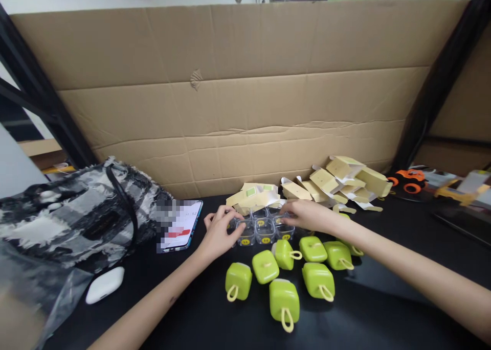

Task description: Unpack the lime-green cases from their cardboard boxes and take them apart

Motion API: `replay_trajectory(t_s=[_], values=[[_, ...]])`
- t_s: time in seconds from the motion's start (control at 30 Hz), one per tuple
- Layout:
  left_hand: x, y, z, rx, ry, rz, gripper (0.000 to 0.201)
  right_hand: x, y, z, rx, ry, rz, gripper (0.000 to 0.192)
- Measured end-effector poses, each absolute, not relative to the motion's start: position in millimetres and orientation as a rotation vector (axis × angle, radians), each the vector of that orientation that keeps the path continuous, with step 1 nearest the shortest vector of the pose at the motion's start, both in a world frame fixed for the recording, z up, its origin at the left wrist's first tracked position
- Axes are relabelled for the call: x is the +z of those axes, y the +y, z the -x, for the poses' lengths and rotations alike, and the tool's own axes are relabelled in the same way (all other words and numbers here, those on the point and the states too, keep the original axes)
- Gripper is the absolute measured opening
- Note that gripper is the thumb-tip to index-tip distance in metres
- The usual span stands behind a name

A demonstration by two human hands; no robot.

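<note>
Across the back: cardboard panel [245, 102], creased. In front, black surface [192, 304]. Left side, frayed checked bag [88, 202]. Pale-yellow cartons [337, 181], many opened, heaped near the panel's foot. Mid-surface, clear cups [264, 231] clustered in rows, just before the cartons. Left hand [223, 231] at their left end, fingers bent; right hand [301, 215] at the right end, fingertips down. Cannot tell whether either grips. Smallest: lime-green looped pieces [284, 299], scattered nearer the wearer.
</note>
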State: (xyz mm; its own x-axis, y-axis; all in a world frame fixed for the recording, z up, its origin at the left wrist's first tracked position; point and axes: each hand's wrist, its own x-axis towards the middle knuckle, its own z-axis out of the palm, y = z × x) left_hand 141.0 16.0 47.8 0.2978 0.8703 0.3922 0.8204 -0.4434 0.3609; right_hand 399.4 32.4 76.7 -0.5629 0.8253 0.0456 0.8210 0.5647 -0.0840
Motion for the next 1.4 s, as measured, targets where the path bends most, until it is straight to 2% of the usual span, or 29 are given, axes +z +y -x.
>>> replay_trajectory(t_s=[0.17, 0.3, 0.63, 0.9, 1.4], values=[[46.2, 14.9, -142.2, 0.833, 1.629, -2.417, 0.009, 94.7, 29.8, -408.5, 0.076, -2.715, 1.361, 0.023], [47.3, 14.0, -142.6, 0.833, 1.631, -2.403, 0.009, 108.0, 27.8, -420.0, 0.048, -2.807, 1.224, 0.046], [51.7, 10.6, -146.4, 0.834, 1.668, -2.362, 0.008, 89.8, 28.9, -422.0, -0.043, -2.774, 1.237, 0.025], [51.1, 10.9, -146.9, 0.822, 1.684, -2.359, 0.011, 90.9, 27.3, -420.9, -0.010, -2.825, 1.125, 0.036], [49.2, 11.0, -145.1, 0.854, 1.718, -2.368, 0.021, 80.1, 33.2, -413.6, -0.122, -2.846, 1.064, 0.031]])
